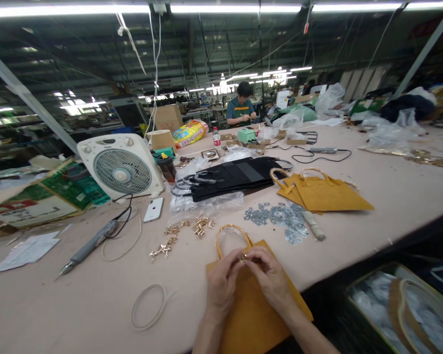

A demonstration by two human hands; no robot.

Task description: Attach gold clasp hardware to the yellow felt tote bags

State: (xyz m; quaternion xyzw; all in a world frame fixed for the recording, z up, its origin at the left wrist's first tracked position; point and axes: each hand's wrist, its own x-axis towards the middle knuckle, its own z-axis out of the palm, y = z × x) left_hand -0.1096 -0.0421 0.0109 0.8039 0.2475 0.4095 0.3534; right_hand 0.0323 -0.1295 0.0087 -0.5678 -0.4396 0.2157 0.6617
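Note:
A mustard-yellow bag panel (258,319) with a rope-like handle (234,228) lies in front of me at the table's edge. Above its upper part, my left hand (223,280) and my right hand (269,280) meet, fingertips pinched together on a small gold metal fitting (242,257). Fingers partly cover the fitting, so its exact kind is unclear. Beyond the handle lie several loose gold fittings (201,227) and a spread of flat silver metal plates (280,216). Further right rests a stack of yellow bag panels (328,194) with handles.
A white fan (121,164), a phone (153,209) and a corded electric screwdriver (88,248) occupy the left side. Black bag panels (236,177) lie mid-table. A roll (313,226) sits beside the plates. A co-worker (241,105) is across the table. At lower right stands a filled bin (402,305).

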